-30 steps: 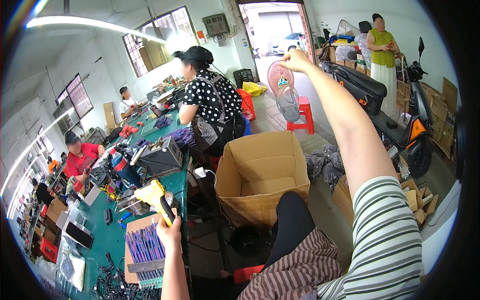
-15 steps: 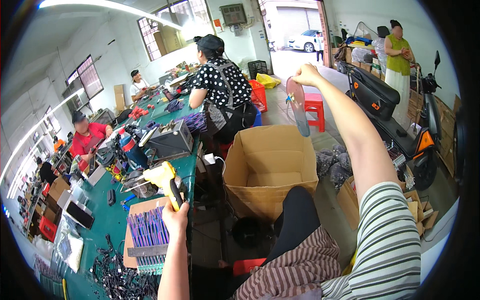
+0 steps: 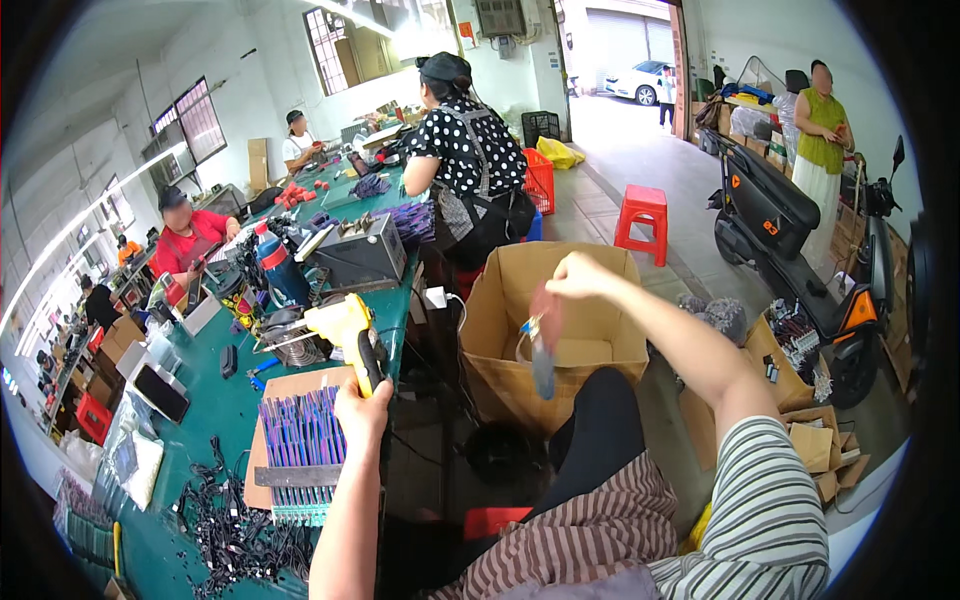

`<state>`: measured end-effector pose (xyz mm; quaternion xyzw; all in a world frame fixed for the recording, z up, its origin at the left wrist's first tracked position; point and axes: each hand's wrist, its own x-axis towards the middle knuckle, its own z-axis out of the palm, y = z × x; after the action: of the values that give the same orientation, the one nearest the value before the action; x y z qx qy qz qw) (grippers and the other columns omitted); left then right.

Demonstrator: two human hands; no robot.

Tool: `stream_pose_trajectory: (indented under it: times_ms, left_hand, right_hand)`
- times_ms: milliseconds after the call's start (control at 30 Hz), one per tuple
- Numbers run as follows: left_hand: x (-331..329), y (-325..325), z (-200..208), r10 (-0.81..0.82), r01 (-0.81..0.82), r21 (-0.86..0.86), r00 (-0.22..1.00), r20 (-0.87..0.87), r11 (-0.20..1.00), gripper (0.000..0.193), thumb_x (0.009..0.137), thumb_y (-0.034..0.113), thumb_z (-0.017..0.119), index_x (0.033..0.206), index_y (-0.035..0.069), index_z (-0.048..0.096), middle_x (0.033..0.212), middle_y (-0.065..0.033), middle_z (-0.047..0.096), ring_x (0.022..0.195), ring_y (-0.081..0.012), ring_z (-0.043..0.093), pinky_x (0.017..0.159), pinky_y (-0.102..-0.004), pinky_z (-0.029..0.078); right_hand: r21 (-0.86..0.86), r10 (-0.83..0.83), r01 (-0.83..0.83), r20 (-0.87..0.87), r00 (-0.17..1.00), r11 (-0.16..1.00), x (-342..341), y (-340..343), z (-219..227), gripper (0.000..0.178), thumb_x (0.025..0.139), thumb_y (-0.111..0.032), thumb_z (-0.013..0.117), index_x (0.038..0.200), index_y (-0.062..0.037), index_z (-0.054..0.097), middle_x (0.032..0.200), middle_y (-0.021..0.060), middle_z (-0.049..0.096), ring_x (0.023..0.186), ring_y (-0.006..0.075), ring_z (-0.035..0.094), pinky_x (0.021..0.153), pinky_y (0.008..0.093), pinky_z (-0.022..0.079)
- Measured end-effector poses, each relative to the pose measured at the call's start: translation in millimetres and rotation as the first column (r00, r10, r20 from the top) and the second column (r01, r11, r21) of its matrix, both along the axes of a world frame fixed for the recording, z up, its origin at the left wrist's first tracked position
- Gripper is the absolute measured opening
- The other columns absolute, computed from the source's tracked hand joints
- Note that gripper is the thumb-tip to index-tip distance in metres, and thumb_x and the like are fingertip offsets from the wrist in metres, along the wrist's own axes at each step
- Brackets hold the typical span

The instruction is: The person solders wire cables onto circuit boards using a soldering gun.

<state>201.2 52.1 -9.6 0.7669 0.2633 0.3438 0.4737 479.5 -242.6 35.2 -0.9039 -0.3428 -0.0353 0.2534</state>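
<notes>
My left hand (image 3: pixel 364 410) is closed around the black handle of a yellow gun-shaped tool (image 3: pixel 340 325), held up over the table's right edge. Just below it on the green table lies a row of purple-blue strips (image 3: pixel 300 430) on a cardboard sheet, with a grey bar across them. My right hand (image 3: pixel 582 276), arm stretched forward, pinches the top of a thin flat oval piece (image 3: pixel 543 365). It is reddish above and grey-blue below, with a small shiny bit in the middle, and blurred. It hangs in front of the open cardboard box (image 3: pixel 500 385); whether it is inside the rim I cannot tell.
Black cables (image 3: pixel 235 520) lie heaped near the strips. Beyond stand a grey metal box (image 3: pixel 362 255) and a blue bottle (image 3: pixel 285 275). Co-workers sit along the table. A red stool (image 3: pixel 641 222), a scooter (image 3: pixel 790 240) and opened cartons (image 3: pixel 815 445) occupy the right side.
My right hand has come down and left with the oval piece, from beyond the box's right side to over the box. My left hand still grips the yellow tool. The view has shifted slightly.
</notes>
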Motion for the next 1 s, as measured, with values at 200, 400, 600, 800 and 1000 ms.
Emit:
stream_pose_trajectory:
  times_ms: [200,400,600,800,1000]
  left_hand:
    - [-2,4,-1,0.042,-0.042,0.028,0.999,-0.005,0.999,0.027,0.067,0.017,0.07,0.084,-0.002,0.061,0.071,-0.0116,0.064,0.064,-0.0173,0.06,0.065,-0.0313,0.047]
    - [-3,2,0,0.02,-0.018,0.076,1.0,-0.024,0.997,0.027,0.068,0.017,0.069,0.086,-0.003,0.062,0.073,-0.0131,0.065,0.066,-0.0195,0.062,0.066,-0.031,0.048]
    - [-1,-17,12,-0.03,0.028,0.046,0.999,0.038,0.999,0.024,0.07,0.012,0.068,0.087,-0.003,0.062,0.072,-0.0052,0.062,0.064,-0.0114,0.054,0.062,-0.0283,0.045]
    - [-10,25,-9,-0.089,0.086,0.065,0.995,0.046,0.994,0.018,0.073,0.009,0.066,0.085,-0.002,0.06,0.068,-0.0006,0.055,0.06,-0.0084,0.048,0.055,-0.0243,0.04]
    - [6,10,5,-0.134,0.131,0.108,0.991,0.027,0.986,0.014,0.074,0.009,0.065,0.081,-0.001,0.058,0.065,-0.0007,0.053,0.054,-0.0064,0.044,0.051,-0.0215,0.036]
  right_hand:
    - [-0.11,-0.012,-0.025,-0.324,0.946,0.994,-67,46,-65,0.035,0.065,-0.035,0.063,0.069,-0.0018,0.07,0.062,0.0155,0.063,0.058,0.0213,0.06,0.056,0.0341,0.047]
    - [-0.076,0.021,-0.079,-0.579,0.815,0.994,-116,91,-138,0.032,0.057,-0.035,0.067,0.063,-0.0043,0.069,0.066,0.0133,0.065,0.063,0.021,0.062,0.058,0.0337,0.048]
    - [-0.049,-0.031,-0.013,-0.799,0.6,0.999,-168,155,-178,0.049,0.065,-0.042,0.07,0.093,-0.0024,0.068,0.097,0.0139,0.066,0.086,0.0247,0.062,0.073,0.0339,0.049]
    - [-0.261,0.082,-0.317,-0.642,0.762,0.912,-205,193,-237,0.055,0.074,-0.05,0.066,0.101,-0.002,0.066,0.103,0.0174,0.064,0.098,0.0313,0.06,0.085,0.045,0.045]
    - [-0.406,0.066,-0.433,-0.663,0.745,0.805,-204,156,-264,0.048,0.074,-0.038,0.07,0.108,-0.0042,0.064,0.111,0.0135,0.062,0.11,0.0289,0.056,0.094,0.0487,0.037]
